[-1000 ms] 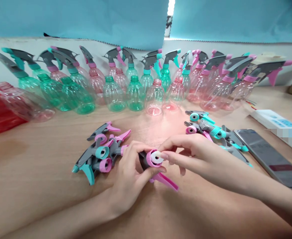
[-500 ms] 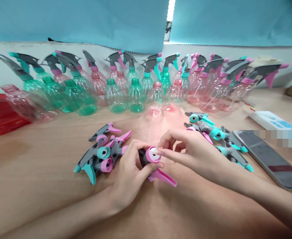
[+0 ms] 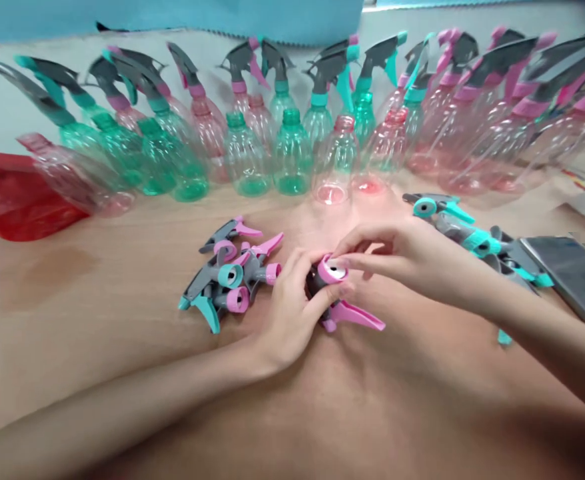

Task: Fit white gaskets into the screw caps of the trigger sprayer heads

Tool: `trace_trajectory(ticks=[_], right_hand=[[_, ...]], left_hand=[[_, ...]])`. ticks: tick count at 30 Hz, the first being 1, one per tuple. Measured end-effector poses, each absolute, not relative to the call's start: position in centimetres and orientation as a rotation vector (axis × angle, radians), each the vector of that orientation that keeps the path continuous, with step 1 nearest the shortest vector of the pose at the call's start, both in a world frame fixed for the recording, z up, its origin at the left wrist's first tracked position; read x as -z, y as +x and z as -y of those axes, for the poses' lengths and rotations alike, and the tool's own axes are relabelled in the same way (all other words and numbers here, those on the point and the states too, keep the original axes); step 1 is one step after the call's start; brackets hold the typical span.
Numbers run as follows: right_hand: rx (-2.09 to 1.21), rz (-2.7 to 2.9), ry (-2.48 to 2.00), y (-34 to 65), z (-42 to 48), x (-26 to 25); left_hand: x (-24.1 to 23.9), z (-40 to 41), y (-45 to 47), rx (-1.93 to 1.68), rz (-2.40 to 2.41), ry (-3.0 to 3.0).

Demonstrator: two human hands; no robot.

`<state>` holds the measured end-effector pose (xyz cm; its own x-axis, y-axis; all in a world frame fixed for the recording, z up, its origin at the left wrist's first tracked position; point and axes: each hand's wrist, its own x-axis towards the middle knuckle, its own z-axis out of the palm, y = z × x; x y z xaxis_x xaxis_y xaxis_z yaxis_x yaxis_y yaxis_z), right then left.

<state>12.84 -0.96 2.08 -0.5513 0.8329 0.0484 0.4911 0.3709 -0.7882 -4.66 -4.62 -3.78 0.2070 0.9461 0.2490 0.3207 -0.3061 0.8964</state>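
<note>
My left hand [image 3: 292, 303] is wrapped round a grey and pink spray trigger head [image 3: 356, 315], low over the table. Its pink collar [image 3: 325, 268] faces up towards me, with a white washer [image 3: 339, 273] showing inside around a dark hole. At the collar's upper right edge, my right hand [image 3: 392, 253] has thumb and forefinger pinched together against the rim and the washer. Whether anything small sits between those fingertips is hidden. Left of my left hand lies a pile of spray heads [image 3: 232, 275] with pink and teal collars.
Behind stands a row of pink and green clear bottles [image 3: 292, 157], several with spray heads on. More teal spray heads [image 3: 485, 243] lie to the right, beside a phone [image 3: 567, 273]. A red plastic bag [image 3: 17, 197] rests at the left.
The view has tilted down and shifted left, so everything sits higher and further right. My left hand still holds the spray head; my right fingertips remain at its collar, with more washer showing.
</note>
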Motion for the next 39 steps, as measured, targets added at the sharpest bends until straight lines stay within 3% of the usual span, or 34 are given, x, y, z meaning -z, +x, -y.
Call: trace_trajectory(ticks=[3,10,39], right_hand=[[-1.072,2.251,-1.191,13.1,0.6,-2.4],[-0.718,2.35,-1.147,12.9,2.3,-3.1],[-0.767,2.343,-1.13,13.0,2.5,-2.9]], left_hand=[[3.8,4.5,-4.4,-1.081,-1.181,1.743],[3.5,5.0,-4.7,-1.109,-1.142,1.851],[3.5,4.9,-4.6,-1.062,-1.148,1.848]])
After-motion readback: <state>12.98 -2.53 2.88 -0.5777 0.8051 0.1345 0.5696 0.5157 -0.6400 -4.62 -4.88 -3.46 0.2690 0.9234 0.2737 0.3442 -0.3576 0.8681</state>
